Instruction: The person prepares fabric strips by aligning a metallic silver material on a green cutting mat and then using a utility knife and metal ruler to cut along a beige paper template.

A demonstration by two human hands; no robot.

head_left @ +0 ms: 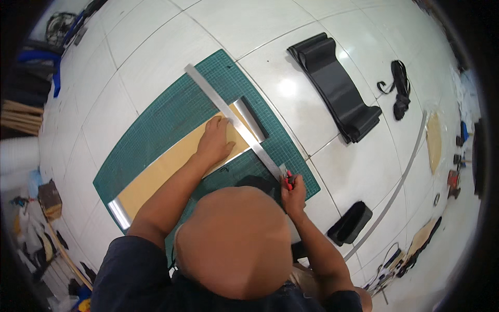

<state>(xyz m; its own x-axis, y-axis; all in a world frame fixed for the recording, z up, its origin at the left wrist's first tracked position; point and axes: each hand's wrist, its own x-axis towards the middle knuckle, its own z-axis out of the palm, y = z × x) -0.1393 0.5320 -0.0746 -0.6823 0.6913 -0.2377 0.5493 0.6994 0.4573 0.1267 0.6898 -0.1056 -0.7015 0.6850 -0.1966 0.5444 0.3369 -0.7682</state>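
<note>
Two hands are seen at work over a green cutting mat (156,130) laid on a white tiled floor (291,31), viewed from above the person's head. The left hand (214,141) is pressed flat, fingers spread, on a tan sheet (166,166) and against a long steel ruler (228,114). The ruler's long axis runs from the upper centre of the frame down toward the lower right, its far end pointing to the upper left of the mat. The right hand (292,191) is closed around a small red-handled knife (287,182) at the ruler's near end, just beside its edge; the blade itself is too small to be made out. The tan sheet lies crosswise under the ruler, stretched from lower left to centre, with a shiny strip (252,118) showing beyond the ruler. The near end is closer to the right hand, the middle to the left. A black folded strap (338,88) is seen well apart at upper right, and a black pouch (351,222) lies near the right forearm
</note>
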